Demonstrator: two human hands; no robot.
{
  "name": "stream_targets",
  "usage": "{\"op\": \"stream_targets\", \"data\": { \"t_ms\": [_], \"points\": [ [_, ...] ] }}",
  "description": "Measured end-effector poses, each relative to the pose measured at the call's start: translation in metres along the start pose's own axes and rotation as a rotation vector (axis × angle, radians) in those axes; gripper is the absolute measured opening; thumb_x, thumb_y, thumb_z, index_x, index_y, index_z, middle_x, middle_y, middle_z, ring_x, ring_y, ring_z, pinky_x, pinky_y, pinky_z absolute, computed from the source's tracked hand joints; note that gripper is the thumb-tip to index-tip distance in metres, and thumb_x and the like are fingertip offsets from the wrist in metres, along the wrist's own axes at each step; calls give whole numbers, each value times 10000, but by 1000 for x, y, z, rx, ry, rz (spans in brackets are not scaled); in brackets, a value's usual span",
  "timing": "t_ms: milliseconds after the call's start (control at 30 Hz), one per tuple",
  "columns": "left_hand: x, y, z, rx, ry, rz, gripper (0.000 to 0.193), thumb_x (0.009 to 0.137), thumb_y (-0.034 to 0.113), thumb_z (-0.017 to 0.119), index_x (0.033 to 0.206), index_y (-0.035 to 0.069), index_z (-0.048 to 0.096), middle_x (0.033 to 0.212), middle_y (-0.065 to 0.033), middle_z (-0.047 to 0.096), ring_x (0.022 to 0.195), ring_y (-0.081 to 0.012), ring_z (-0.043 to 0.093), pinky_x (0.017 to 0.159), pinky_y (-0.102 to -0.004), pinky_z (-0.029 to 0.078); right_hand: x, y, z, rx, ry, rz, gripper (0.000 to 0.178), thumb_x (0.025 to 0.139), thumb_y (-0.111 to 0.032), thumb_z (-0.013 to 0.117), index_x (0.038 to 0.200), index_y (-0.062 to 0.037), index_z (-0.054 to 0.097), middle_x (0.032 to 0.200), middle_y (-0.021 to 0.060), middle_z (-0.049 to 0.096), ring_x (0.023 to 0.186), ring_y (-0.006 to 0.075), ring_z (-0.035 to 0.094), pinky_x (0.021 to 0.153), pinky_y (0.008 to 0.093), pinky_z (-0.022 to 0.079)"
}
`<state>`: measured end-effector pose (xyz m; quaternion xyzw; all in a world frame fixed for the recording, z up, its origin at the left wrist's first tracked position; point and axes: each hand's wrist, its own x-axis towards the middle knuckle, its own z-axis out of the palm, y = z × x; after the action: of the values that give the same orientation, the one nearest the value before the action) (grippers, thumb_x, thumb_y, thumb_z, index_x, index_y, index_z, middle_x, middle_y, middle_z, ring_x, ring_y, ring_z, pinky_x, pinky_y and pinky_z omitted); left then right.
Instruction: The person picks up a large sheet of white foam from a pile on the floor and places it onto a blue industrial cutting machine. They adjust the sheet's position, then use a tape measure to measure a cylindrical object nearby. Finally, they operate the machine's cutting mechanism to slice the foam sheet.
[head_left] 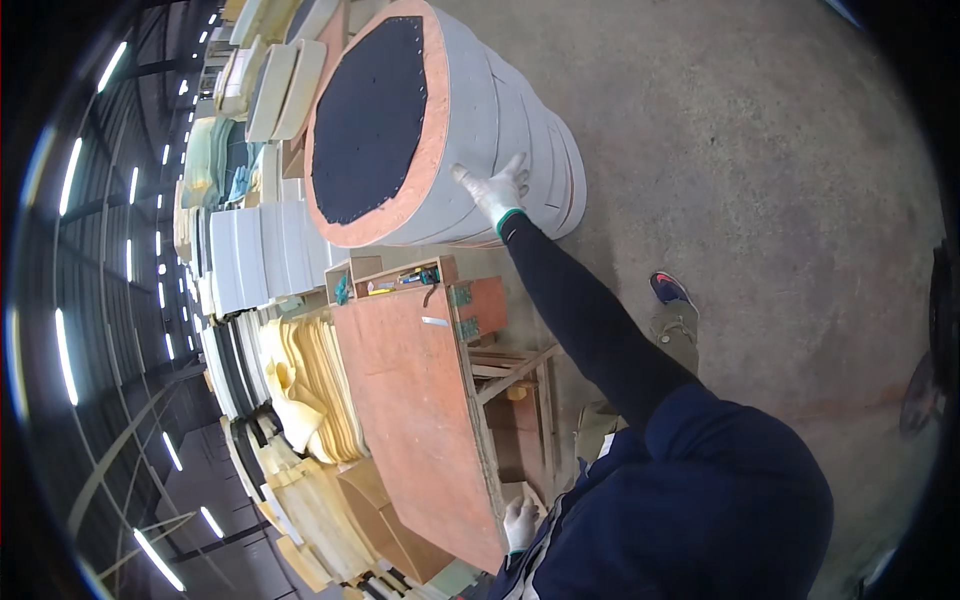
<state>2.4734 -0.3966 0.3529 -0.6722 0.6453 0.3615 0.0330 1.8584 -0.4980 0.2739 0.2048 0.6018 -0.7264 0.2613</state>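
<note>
My right hand point(495, 190), in a white glove with a green cuff, lies with its fingers spread on the side of a large rounded upholstery piece point(470, 110). That piece is wrapped in pale grey padding. Its end shows a reddish board rim round a black fabric panel point(370, 120) with small fastenings along the edge. My left hand point(520, 523), also gloved, is beside the edge of a reddish wooden workbench point(420, 400); its fingers are loosely apart and nothing shows in them. Whether it touches the bench I cannot tell.
A wooden tool tray point(410, 277) with small tools sits at the bench's end. Yellow foam sheets point(310, 385), grey padded pieces point(260, 255) and a cardboard box point(395, 520) line the far side. Concrete floor point(770, 200) spreads to the right, my shoe point(672, 290) on it.
</note>
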Motion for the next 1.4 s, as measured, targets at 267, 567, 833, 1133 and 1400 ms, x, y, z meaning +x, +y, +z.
{"op": "stream_targets", "data": {
  "t_ms": [267,567,833,1133,1400],
  "points": [
    [33,3,-48,554,-129,461,434,933,202,658,1242,-86,558,934,-128,664,824,-189,653,748,-319,538,16,-15,29,-55,-92,202,1586,461,-743,842,1548,-129,-136,1577,338,-60,1470,504,-36,1120,710,85],
    [57,55,-41,383,-206,54,468,937,212,662,1280,-77,532,937,-114,651,833,-176,644,738,-312,537,31,5,36,68,-150,137,1678,356,-810,818,1549,-135,-149,1580,329,-89,1449,547,-65,1101,729,107],
    [52,80,-11,-7,-95,-199,497,938,234,669,1308,-58,511,957,-100,638,844,-162,635,726,-304,537,42,27,56,127,-146,13,1587,494,-670,873,1510,18,-133,1555,367,-53,1468,467,-45,1178,554,71],
    [68,52,25,-141,-70,-67,639,896,295,722,1347,-79,466,1242,-224,614,1114,-251,620,932,-342,507,28,22,52,229,-222,-88,1489,636,-700,797,1487,124,-105,1582,299,102,1480,343,152,1201,383,158],
    [130,53,66,-320,48,70,406,885,241,718,1196,-4,629,1045,-166,703,958,-218,674,849,-335,528,-86,75,87,-575,-177,-549,643,887,-421,659,1308,41,507,1294,291,545,1229,416,512,1033,461,414]
  ]
}}
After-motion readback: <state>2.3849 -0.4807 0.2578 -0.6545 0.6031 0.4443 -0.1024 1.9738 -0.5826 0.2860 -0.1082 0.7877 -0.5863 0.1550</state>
